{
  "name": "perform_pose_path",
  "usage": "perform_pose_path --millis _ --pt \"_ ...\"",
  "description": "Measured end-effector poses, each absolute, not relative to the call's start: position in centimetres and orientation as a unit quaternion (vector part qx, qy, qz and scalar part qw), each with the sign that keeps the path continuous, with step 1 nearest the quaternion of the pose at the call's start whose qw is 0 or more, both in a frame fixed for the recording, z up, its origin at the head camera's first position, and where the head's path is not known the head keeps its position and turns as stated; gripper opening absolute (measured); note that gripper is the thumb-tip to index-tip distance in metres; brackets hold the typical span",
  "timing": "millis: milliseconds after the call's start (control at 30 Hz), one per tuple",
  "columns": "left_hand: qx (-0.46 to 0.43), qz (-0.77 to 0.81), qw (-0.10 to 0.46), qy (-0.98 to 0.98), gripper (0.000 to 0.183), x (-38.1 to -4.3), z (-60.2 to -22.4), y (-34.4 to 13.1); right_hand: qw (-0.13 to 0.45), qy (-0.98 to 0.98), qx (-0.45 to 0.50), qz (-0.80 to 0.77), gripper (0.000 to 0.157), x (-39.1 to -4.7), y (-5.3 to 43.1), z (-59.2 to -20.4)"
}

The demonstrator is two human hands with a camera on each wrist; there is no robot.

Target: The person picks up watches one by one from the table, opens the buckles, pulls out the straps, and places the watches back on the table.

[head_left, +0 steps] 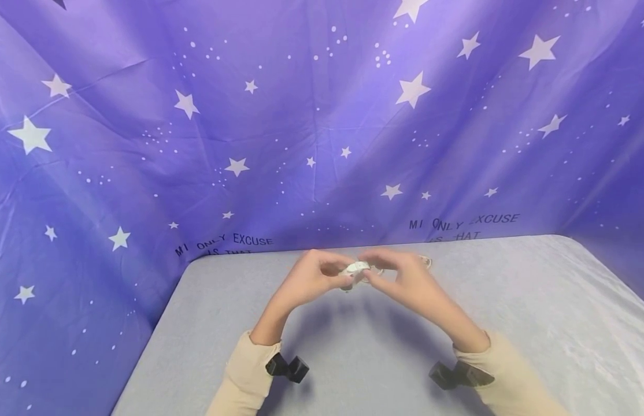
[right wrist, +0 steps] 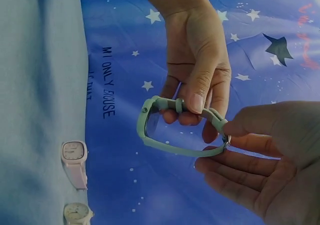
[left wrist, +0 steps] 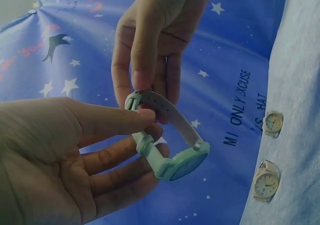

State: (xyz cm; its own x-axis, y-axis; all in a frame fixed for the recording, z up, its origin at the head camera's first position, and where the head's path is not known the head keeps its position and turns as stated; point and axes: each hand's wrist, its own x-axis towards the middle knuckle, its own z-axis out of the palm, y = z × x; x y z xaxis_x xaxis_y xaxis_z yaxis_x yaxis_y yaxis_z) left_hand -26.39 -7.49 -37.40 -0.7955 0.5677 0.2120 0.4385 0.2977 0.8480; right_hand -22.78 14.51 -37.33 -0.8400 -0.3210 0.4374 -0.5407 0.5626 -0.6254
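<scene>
A pale mint-green wristwatch (head_left: 358, 266) is held up between both hands over the table, its strap forming a loop. My left hand (head_left: 308, 278) pinches the strap between thumb and fingers, close to a keeper loop, as the left wrist view shows. At the buckle end, my right hand (right wrist: 260, 160) grips the strap with thumb and forefinger, its other fingers spread beneath. The watch case (left wrist: 185, 164) hangs away from the fingers, its dial seen at a slant. Whether the strap is fastened through the buckle, I cannot tell.
On the grey-covered table (head_left: 223, 370) lie other watches: two round ones, one small (left wrist: 273, 123) and one larger (left wrist: 266, 185), and a pinkish square one (right wrist: 74, 151). Behind the table hangs a purple-blue star curtain (head_left: 311, 115). Black wrist cameras (head_left: 288, 368) sit on both sleeves.
</scene>
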Motion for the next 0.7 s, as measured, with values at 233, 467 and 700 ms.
perform_pose_path --millis 233,467,700 --pt "0.306 0.472 0.053 0.825 0.026 -26.17 -37.29 -7.26 0.155 -0.885 0.232 0.372 0.025 -22.65 14.06 -37.87" --pt "0.298 0.424 0.017 0.855 0.025 -26.11 -37.59 -6.94 0.174 -0.889 0.238 0.351 0.026 -22.64 13.84 -38.13" --pt "0.298 0.409 0.009 0.863 0.025 -26.11 -37.57 -6.97 0.176 -0.884 0.248 0.354 0.027 -22.79 13.82 -38.37"
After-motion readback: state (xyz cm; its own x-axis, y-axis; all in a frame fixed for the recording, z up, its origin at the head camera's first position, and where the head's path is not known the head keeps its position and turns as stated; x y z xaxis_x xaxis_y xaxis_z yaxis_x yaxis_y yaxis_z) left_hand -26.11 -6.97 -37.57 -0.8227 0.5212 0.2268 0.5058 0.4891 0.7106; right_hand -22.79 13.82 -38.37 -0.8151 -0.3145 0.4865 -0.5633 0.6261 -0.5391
